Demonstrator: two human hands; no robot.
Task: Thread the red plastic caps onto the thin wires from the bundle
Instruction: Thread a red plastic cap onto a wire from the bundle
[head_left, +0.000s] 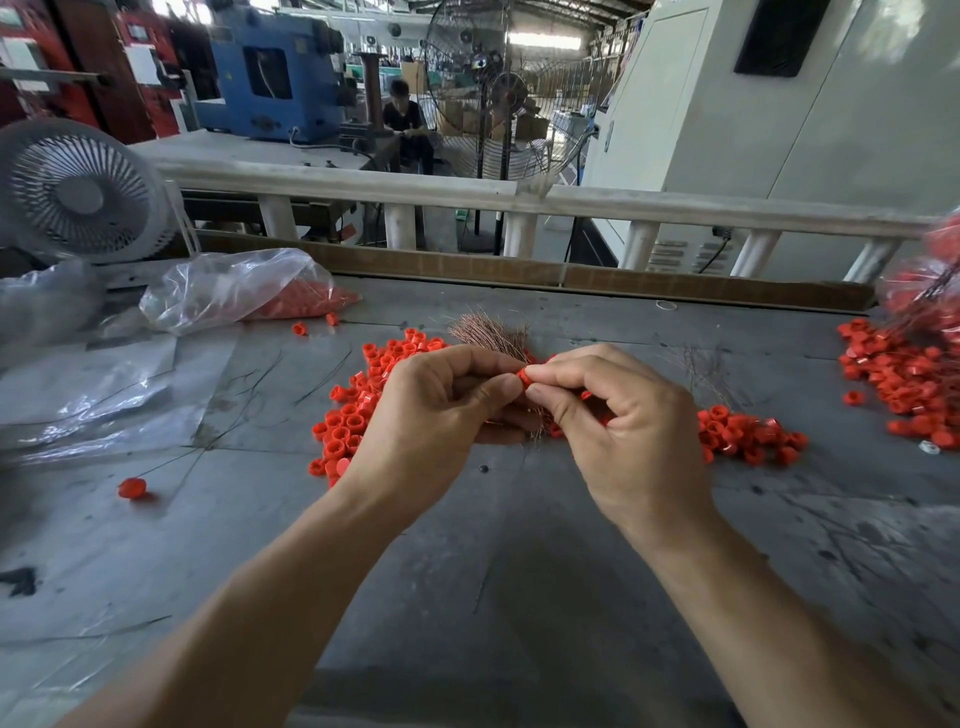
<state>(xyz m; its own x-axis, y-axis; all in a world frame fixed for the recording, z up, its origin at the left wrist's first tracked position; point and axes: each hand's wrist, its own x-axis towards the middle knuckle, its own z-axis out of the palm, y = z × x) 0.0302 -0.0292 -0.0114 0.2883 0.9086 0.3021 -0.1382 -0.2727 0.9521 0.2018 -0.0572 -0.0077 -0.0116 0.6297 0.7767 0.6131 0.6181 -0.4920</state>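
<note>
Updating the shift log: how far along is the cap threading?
Done: a heap of caps on wires lies at the table's far right. In hand: the right hand pinches one red cap against the left hand, which grips the wire bundle. Left: loose caps by both hands, plus a bag of caps. Plenty remains.

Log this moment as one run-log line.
step: threading | left hand: holds wire bundle | right hand: pinches red cap | loose caps: on table
</note>
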